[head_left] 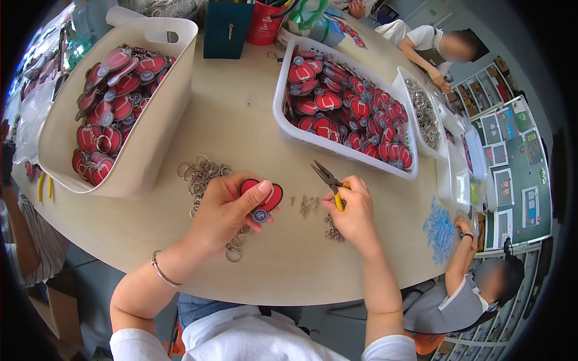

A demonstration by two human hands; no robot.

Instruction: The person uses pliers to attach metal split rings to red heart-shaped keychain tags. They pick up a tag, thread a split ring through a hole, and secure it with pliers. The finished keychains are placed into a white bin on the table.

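A red heart-shaped charm (274,195) with a dark rim and a small round blue-grey emblem is pinched in my left hand (226,207), thumb on its face. My right hand (352,210) grips pliers (327,177) by their yellow handles; the dark jaws point up and left, slightly apart. Between my hands lie small metal links (309,206), and another little heap (335,231) sits partly under my right hand. Metal split rings (201,174) are piled beyond my left hand, with some more (235,249) beside its wrist.
A tall cream bin (171,114) at left holds finished-looking red charms with rings. The white basket (349,147) at centre right is full of red charms. Beyond it stands a tray of metal parts (421,111). Blue strips (439,231) lie near a co-worker (475,295) at right.
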